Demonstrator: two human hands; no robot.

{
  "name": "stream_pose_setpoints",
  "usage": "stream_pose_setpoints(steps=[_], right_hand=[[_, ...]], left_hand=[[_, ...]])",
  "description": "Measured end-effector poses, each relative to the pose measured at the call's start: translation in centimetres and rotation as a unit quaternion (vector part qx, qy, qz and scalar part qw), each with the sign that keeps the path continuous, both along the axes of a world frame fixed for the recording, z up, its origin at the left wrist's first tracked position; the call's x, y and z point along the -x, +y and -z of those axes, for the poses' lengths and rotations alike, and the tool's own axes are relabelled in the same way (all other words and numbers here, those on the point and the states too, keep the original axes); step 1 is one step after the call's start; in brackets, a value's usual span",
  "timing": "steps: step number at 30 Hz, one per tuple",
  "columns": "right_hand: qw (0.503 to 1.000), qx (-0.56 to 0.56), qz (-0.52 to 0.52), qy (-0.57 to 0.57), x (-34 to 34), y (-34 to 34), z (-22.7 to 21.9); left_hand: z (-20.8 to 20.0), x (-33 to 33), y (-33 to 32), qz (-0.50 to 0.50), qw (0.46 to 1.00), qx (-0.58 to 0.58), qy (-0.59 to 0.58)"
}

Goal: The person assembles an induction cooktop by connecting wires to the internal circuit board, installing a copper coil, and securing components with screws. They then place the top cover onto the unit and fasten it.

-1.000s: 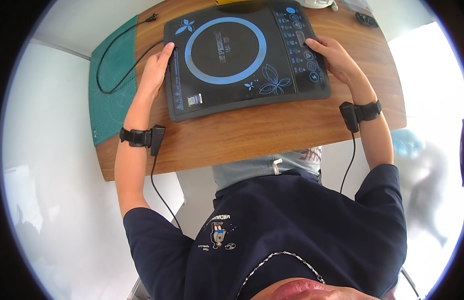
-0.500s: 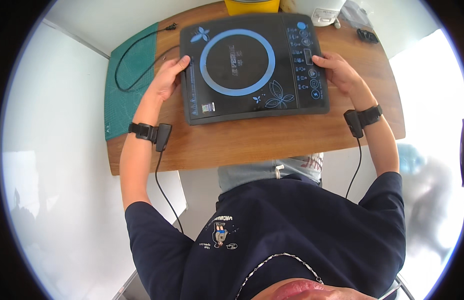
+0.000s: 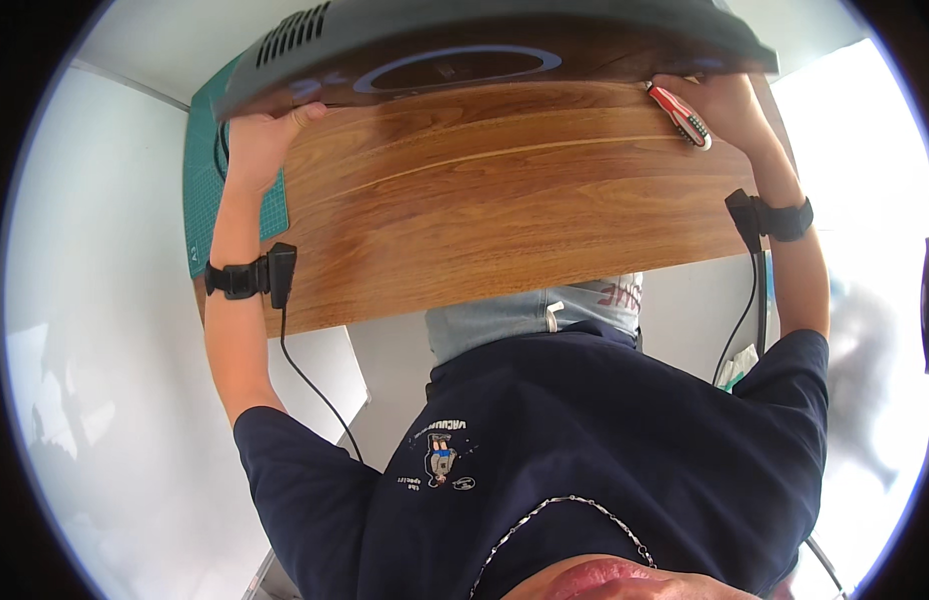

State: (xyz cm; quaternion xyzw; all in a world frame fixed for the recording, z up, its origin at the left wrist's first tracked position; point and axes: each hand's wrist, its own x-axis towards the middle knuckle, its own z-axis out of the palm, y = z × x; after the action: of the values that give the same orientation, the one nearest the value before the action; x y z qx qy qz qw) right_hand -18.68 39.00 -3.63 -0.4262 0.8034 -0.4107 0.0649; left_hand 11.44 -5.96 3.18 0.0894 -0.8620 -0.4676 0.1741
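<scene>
A black induction cooker [image 3: 635, 35] with a blue ring on its glass is raised off the table at the far side, tilted steeply with its vented rim toward the top of the view. My left hand [image 3: 260, 148] grips its lower left edge, the thumb on the glass side and the other fingers hidden behind. At the lower right edge, my right hand [image 3: 730, 112] holds it too, fingers partly hidden. Just beside that hand, a red and white handled tool [image 3: 682, 118] lies on the table; its exact kind is unclear.
The wooden table [image 3: 465, 190] spreads out below the cooker. On its left lies a green cutting mat [image 3: 273, 208], with part of a dark cord [image 3: 221, 152] over it. White walls [image 3: 95, 230] stand close on the left. Black bands with cables sit on both wrists.
Both hands have lifted the cooker from its nearly flat pose, tipping it up toward the view's top. The red and white tool has come into sight. My hands have moved farther apart.
</scene>
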Motion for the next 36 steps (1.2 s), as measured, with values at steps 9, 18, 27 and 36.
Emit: stream_pose_setpoints(steps=[9, 18, 27, 36], right_hand=[[0.959, 0.166, -0.158, 0.164, -2.9, -3.5, -0.2], [0.929, 0.051, -0.141, 0.338, -5.3, -4.0, 1.6], [0.868, -0.017, -0.201, 0.453, -4.9, -3.8, 3.0], [0.864, -0.029, -0.200, 0.462, -4.7, -3.7, 3.5]], left_hand=[[1.2, 0.2, 2.0, 0.108, 0.979, 0.098, 0.140], [4.1, -2.9, 1.3, 0.140, 0.907, 0.356, 0.176], [4.7, -3.1, 1.2, 0.154, 0.870, 0.462, 0.074], [6.8, -4.4, 0.2, 0.084, 0.897, 0.421, -0.103]])
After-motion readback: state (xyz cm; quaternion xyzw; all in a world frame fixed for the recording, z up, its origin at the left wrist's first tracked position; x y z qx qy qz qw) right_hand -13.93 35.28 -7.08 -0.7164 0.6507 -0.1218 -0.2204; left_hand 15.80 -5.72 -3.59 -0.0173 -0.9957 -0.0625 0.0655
